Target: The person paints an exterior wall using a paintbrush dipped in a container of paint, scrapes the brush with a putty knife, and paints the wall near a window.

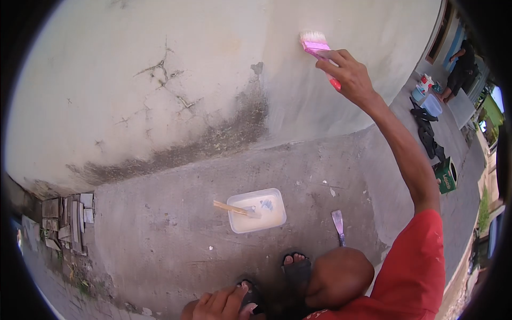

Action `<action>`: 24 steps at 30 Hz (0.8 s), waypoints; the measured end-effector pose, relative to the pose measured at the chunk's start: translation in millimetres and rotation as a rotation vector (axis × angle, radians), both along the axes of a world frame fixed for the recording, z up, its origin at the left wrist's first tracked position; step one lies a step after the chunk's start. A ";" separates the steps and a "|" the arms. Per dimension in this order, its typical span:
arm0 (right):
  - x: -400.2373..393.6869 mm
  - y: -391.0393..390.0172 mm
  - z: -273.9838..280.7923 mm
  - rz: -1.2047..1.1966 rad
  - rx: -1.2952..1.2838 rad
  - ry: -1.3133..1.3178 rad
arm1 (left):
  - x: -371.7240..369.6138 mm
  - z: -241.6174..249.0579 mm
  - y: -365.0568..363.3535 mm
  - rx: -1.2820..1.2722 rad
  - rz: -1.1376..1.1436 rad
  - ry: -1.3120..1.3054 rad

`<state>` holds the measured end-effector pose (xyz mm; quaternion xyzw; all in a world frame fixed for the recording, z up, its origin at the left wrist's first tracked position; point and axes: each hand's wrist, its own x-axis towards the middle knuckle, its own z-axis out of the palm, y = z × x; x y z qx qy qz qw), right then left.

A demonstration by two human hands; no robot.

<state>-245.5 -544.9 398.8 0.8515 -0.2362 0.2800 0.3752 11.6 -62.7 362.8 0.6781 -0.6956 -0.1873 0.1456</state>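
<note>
My right hand (348, 76) is closed around a paintbrush (316, 46) with pale bristles, a pink-looking band and a red handle end. The bristles are at the wall (213, 42), upper right of centre; whether they press on it is hard to tell. My left hand (220, 305) rests over my knee at the bottom edge, fingers laid along it and nothing visible in them. On the ground between wall and feet sits a clear plastic tub (284, 213) of cream-coloured paint, a wooden stick (230, 208) leaning in it. A scraper (338, 223) lies to its right.
Cracks (160, 69) and a dark damp patch (213, 138) mark the wall. Stacked tile pieces (72, 221) lie at left. On the right are a green can (447, 176), black sandals (425, 133), a translucent tub (432, 105) and another person (461, 66).
</note>
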 end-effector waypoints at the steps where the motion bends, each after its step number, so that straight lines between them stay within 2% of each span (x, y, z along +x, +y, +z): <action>1: 1.0 7.3 -43.7 0.017 0.067 0.044 | -0.2 -0.9 2.8 0.020 0.000 0.000; 3: -3.0 17.9 -120.2 0.026 0.275 0.118 | 0.8 -0.5 6.8 -0.044 -0.008 -0.045; 4: -5.9 27.5 -144.3 0.020 0.295 0.112 | 0.7 1.1 7.7 -0.024 -0.016 -0.049; 6: -6.1 47.1 -176.2 0.030 0.597 -0.064 | -0.7 3.3 8.0 -0.024 -0.009 -0.055; 7: -7.7 58.3 -188.1 0.034 0.622 -0.058 | -0.5 3.3 10.2 0.001 -0.002 -0.049; 9: -4.9 84.8 -211.1 0.118 0.981 -0.741 | -0.1 2.3 20.7 0.014 0.015 -0.067; 10: 1.4 106.0 -215.5 0.131 1.031 -0.726 | 0.9 2.6 23.5 0.054 0.047 -0.064; 12: 12.5 143.4 -208.4 0.131 1.595 -1.149 | 5.9 2.6 16.0 0.059 0.088 -0.040; 13: 17.3 158.6 -214.1 0.126 1.626 -1.148 | 6.9 3.1 13.2 0.058 0.083 -0.032; 15: 31.5 175.4 -219.5 -0.004 1.799 -0.770 | 6.5 0.4 9.2 0.044 0.074 -0.034; 16: 40.1 179.6 -226.8 -0.010 1.809 -0.772 | 6.6 -1.6 8.8 0.020 0.054 -0.029; 18: 59.3 181.4 -249.2 0.111 1.601 -0.427 | 8.9 -10.7 7.6 -0.001 0.005 -0.037; 19: 65.7 179.8 -263.1 0.107 1.604 -0.427 | 10.0 -13.3 7.2 -0.029 -0.040 -0.043; 21: 78.5 178.0 -285.6 0.100 1.330 -0.217 | 9.5 -12.0 8.8 -0.024 -0.046 -0.038; 24: 89.6 185.7 -298.5 0.058 1.308 -0.163 | 9.5 -9.6 10.7 -0.023 -0.040 -0.015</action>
